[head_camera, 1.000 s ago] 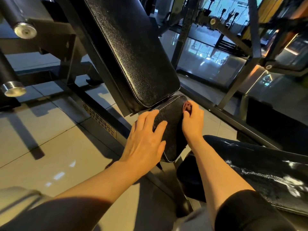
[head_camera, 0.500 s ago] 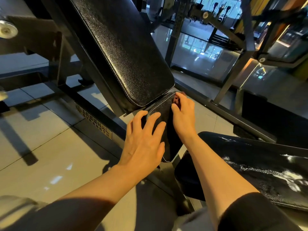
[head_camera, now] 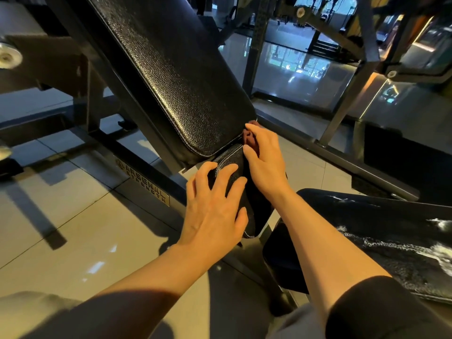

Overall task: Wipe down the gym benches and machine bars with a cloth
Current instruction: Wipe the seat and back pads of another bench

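Note:
A black padded backrest [head_camera: 176,77] slopes up from the centre of the view. Below it sits a small black seat pad [head_camera: 254,211] with white stitching. My left hand [head_camera: 215,206] rests on the pad's left side, fingers spread and bent over its edge. My right hand [head_camera: 264,162] holds a dark red cloth [head_camera: 250,140] against the top of the seat pad, right where it meets the backrest. Most of the cloth is hidden under my fingers.
A second black pad [head_camera: 381,243] with worn white patches lies at lower right. Dark frame bars [head_camera: 347,94] rise at the right. A chrome-ended bar [head_camera: 7,58] juts out at far left. Glossy floor tiles [head_camera: 61,216] lie below.
My right hand has slid the cloth up the seat pad toward the backrest joint. My left hand's fingers have curled more over the pad edge. The camera has moved closer.

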`<state>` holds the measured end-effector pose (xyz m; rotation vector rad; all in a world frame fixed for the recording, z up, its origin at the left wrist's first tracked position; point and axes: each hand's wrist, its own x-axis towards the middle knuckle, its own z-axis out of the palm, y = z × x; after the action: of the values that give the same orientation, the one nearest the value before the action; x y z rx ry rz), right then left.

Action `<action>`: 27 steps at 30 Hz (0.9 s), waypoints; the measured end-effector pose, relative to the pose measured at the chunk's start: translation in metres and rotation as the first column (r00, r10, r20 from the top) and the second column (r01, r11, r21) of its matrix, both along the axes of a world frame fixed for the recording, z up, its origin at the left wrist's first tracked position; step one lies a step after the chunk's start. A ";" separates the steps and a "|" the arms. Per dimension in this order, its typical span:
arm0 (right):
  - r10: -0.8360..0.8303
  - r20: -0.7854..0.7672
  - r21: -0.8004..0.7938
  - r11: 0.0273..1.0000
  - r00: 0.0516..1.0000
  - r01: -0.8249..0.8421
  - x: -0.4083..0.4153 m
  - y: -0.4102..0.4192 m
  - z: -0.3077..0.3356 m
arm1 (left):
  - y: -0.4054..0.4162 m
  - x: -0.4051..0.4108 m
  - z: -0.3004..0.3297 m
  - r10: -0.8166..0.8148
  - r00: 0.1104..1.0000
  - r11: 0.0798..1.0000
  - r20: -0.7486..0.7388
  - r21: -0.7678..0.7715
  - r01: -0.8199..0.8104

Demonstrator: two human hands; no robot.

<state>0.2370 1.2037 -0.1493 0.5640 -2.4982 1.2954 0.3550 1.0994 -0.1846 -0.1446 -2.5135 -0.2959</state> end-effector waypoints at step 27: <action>-0.094 0.004 -0.046 0.994 0.996 0.094 0.010 0.003 -0.014 | -0.009 0.017 -0.007 -0.129 0.990 0.991 0.050 0.028 0.127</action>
<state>0.2470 1.2071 -0.1636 0.4289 -2.4581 1.3150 0.3715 1.0900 -0.1911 -0.2929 -2.5558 -0.3865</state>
